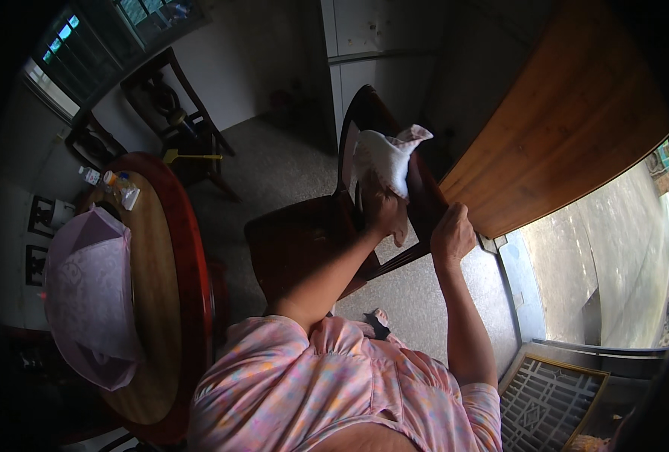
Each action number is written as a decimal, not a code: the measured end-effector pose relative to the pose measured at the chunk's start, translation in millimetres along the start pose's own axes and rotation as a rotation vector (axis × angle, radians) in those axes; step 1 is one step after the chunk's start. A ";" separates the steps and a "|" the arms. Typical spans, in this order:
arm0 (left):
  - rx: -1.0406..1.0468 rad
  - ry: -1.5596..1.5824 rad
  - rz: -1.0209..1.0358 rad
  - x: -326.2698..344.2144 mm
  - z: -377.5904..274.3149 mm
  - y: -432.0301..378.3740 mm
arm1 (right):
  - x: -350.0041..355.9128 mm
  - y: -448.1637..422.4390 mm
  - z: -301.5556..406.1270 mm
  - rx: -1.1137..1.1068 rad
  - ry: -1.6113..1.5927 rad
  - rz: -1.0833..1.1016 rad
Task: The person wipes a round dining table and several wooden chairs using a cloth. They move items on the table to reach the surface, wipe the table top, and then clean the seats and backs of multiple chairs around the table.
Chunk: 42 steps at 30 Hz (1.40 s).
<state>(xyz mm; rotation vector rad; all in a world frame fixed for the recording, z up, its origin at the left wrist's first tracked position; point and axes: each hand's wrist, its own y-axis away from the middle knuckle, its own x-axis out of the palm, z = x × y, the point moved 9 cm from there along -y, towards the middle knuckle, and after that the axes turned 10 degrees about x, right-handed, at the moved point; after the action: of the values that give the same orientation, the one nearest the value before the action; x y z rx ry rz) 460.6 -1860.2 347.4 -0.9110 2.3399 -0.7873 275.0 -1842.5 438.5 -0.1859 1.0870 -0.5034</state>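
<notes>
A dark wooden chair (303,243) stands tilted before me, its curved backrest turned to the right. My left hand (384,212) is at the middle of the backrest, holding a white cloth (385,161) with a pinkish patterned edge. Part of the cloth sticks up above the fingers, and a small end shows below the hand. My right hand (453,234) grips the backrest's right edge, close to the wooden door. The chair's far legs are lost in shadow.
To the left, a round wooden table (159,237) with a red rim bears a lilac fabric food cover (94,294) and small bottles (117,183). Behind it, a yellow fly swatter (193,156) lies on another chair (168,101). A wooden door (560,124) stands by the doorway at right.
</notes>
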 end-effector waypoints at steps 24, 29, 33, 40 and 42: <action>-0.003 -0.163 0.051 -8.7 18.8 17.3 | 5.2 -1.9 -8.2 -0.003 0.055 -0.023; -0.597 -0.085 0.453 0.1 144.3 137.2 | -2.3 0.7 -4.4 -0.068 0.029 -0.087; -0.831 -0.092 0.652 -25.4 162.4 201.3 | -1.3 0.4 -4.8 -0.073 0.051 -0.086; -0.554 0.197 0.092 -72.4 110.4 62.0 | -3.6 0.2 -5.4 -0.085 0.001 -0.126; -0.443 0.304 0.048 -67.2 83.3 15.8 | -4.0 0.5 -4.3 -0.097 -0.008 -0.128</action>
<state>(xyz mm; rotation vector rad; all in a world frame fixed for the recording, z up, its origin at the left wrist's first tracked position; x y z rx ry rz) 549.7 -1829.4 294.2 -0.9579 2.8626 -0.4112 270.0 -1839.7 439.5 -0.3444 1.0966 -0.5645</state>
